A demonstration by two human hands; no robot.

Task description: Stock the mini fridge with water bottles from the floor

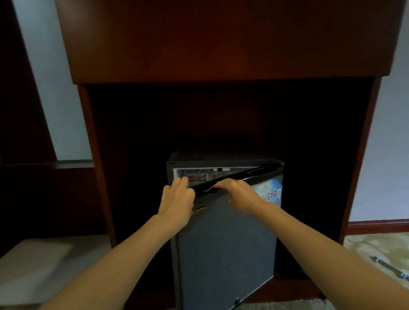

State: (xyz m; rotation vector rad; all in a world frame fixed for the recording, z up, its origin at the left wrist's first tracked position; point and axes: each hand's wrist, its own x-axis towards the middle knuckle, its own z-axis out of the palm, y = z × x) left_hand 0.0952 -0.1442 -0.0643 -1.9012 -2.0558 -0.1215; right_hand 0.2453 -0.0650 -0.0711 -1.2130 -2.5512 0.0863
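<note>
A grey mini fridge [175, 164] stands in the dark niche of a wooden cabinet. Its grey door [224, 248] is ajar, hinged at the right, with a gap at the top left. Through the gap I see water bottles [201, 175] with red labels inside. My left hand [177, 200] holds the door's top left corner, fingers curled over the edge. My right hand [240, 194] rests on the black top edge of the door, fingers hooked over it. No bottles show on the floor.
The dark wooden cabinet [215, 45] overhangs the niche, with side posts left and right. A blue-and-white sticker [268, 189] is on the door's upper right. Patterned carpet [386, 246] lies at the right with a thin metal rod [400, 274] on it. A pale flat surface [32, 266] sits at the left.
</note>
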